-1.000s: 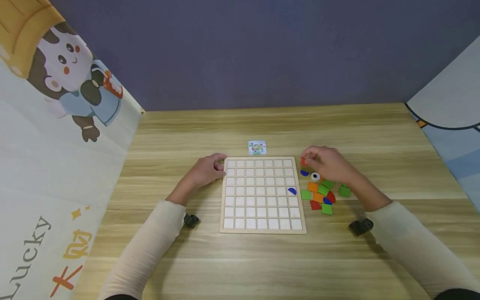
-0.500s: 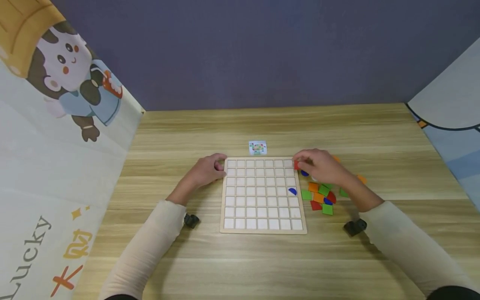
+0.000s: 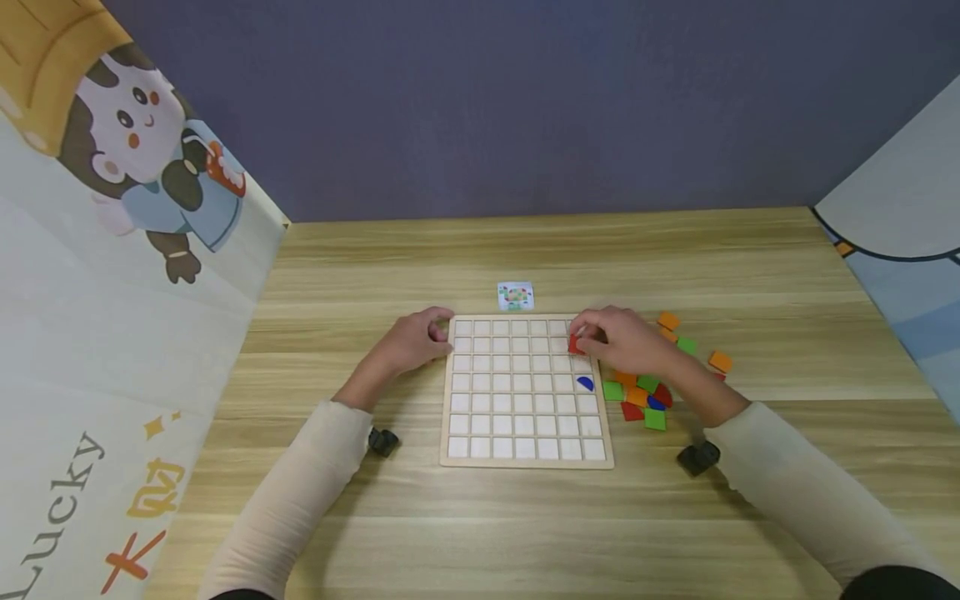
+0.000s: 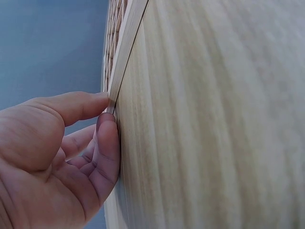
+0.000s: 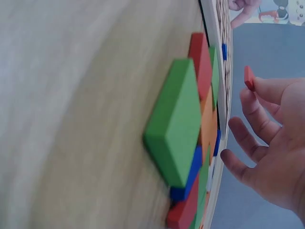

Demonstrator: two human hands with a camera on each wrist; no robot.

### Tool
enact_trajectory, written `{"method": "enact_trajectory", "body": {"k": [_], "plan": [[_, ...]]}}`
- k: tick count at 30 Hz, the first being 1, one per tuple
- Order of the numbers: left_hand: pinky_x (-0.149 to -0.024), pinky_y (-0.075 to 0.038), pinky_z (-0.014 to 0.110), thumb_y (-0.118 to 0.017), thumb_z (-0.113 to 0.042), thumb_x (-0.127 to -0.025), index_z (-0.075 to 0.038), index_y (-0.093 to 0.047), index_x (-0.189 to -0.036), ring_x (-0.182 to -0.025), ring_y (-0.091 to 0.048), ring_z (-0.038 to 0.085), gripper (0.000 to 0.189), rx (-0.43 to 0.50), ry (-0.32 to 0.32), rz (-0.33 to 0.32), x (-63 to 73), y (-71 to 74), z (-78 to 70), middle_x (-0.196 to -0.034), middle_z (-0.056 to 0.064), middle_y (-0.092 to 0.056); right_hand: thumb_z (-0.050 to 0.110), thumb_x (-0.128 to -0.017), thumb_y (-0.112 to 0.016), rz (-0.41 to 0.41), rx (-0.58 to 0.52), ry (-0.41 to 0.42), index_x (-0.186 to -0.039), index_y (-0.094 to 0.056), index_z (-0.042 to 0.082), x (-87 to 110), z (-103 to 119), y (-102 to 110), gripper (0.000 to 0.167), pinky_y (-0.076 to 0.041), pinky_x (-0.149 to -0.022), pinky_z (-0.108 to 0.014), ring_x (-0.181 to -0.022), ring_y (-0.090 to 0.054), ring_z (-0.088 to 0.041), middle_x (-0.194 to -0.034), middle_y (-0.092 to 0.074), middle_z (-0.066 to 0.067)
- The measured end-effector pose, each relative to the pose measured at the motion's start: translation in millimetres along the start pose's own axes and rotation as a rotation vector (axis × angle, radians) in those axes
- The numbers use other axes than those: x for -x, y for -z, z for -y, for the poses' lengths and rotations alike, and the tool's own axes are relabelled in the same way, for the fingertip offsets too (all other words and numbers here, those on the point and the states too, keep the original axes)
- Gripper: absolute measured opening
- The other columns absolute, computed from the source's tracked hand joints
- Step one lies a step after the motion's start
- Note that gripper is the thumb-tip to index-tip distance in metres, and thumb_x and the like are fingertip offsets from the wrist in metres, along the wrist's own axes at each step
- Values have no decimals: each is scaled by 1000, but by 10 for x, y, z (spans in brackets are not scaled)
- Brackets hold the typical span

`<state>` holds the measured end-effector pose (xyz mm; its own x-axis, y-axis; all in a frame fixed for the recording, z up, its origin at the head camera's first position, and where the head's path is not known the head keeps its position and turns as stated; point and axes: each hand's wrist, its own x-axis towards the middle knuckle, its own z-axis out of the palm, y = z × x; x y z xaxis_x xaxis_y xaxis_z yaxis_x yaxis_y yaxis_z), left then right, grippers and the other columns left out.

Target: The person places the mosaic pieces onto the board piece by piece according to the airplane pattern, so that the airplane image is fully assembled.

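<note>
A wooden board [image 3: 444, 417] with a grid of white squares lies on the table. My left hand [image 3: 405, 343] holds the board at its upper left corner, thumb and curled fingers at the edge; the left wrist view shows the thumb [image 4: 83, 105] on the rim. My right hand [image 3: 630, 340] pinches a small red piece [image 5: 249, 78] between thumb and fingertip, over the board's upper right squares. Its other fingers are spread in the right wrist view. A blue half-round piece [image 3: 585, 383] sits in a right-column square below.
Right of the board lies a loose heap of green [image 3: 655, 419], orange [image 3: 637, 396], red and blue pieces, partly under the right forearm. A single orange square [image 3: 720, 361] lies farther right. A small printed card [image 3: 515, 295] lies behind the board. A dark wall [image 3: 525, 108] rises behind the table.
My right hand has carried the red piece left, from beside the board to over its right columns. The left hand and the board have stayed in place.
</note>
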<state>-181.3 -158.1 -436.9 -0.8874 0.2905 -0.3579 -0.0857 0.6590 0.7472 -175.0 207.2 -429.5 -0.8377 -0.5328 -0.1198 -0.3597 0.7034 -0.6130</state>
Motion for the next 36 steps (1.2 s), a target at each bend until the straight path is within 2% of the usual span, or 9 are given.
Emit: {"method": "enact_trajectory", "body": {"k": [6, 10, 16, 25, 36], "plan": [[-66, -52, 28, -70, -14, -96, -16, -48, -150, -77, -62, 18, 59, -3, 3, -3, -3, -6, 14, -103, 7, -64, 15, -98, -66, 20, 11, 68, -115, -70, 14, -21, 51, -67, 18, -49, -72, -31, -76, -57, -13, -92, -71, 5], [-66, -52, 28, -70, -14, -96, -17, -47, -151, -77, -62, 18, 60, -1, 7, 0, -1, -2, 10, -103, 7, -64, 16, -98, -66, 38, 33, 84, -115, -71, 16, -26, 88, -89, 17, -49, -78, -33, -81, -56, -12, -93, -70, 8], [-65, -52, 28, -70, -13, -96, -16, -47, -151, -76, -62, 17, 60, -1, 2, -3, 2, 7, 9, -103, 7, -64, 19, -97, -68, 22, 122, 126, -113, -72, 19, -28, 139, -124, 16, -47, -85, -37, -86, -54, -12, -90, -70, 10], [-66, -52, 29, -70, -14, -96, -17, -46, -152, -77, -61, 18, 61, -6, 5, 8, 7, 4, 1, -103, 6, -64, 20, -93, -75, -5, 222, 149, -106, -74, 20, 5, 221, -182, 13, -50, -84, -40, -93, -57, -17, -88, -71, 8], [-66, -52, 29, -69, -15, -96, -18, -47, -151, -77, -62, 18, 60, -10, 7, 6, -8, 4, 11, -103, 7, -64, 21, -92, -76, 7, 239, 154, -109, -76, 19, -7, 224, -192, 17, -46, -81, -38, -88, -54, -15, -82, -66, 11]]}}
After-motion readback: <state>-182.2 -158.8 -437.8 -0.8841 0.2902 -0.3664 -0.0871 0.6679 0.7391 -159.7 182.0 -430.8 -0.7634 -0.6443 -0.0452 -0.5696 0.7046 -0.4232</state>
